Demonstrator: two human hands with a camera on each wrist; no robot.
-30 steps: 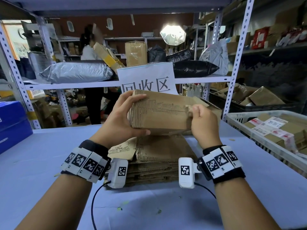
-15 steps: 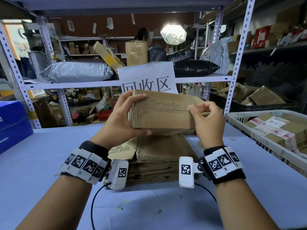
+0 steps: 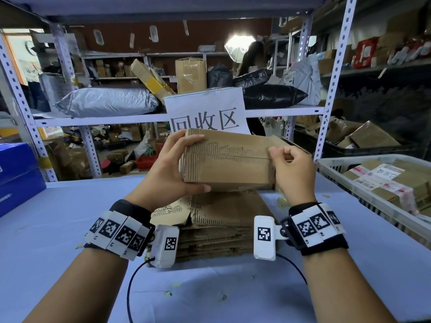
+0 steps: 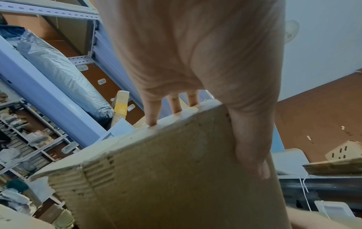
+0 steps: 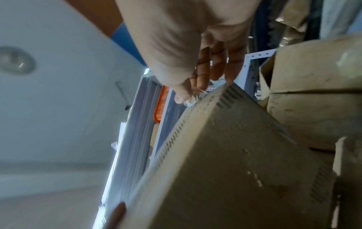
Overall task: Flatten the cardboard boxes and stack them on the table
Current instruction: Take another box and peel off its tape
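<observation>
Head view gives me the cardboard box [image 3: 227, 159] held above the stack of flattened cardboard [image 3: 217, 227] on the table [image 3: 58, 229]. My left hand [image 3: 168, 169] grips its left end; my right hand [image 3: 291, 169] seemingly pinches a tape scrap at its right edge.

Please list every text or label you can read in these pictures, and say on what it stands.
"回收区": white paper sign on the shelf rail.
Shipping labels on parcels in the white basket: too small to read.
Yellow label on a carton: blurred.
Wrist bands: square code markers only, no words.
</observation>
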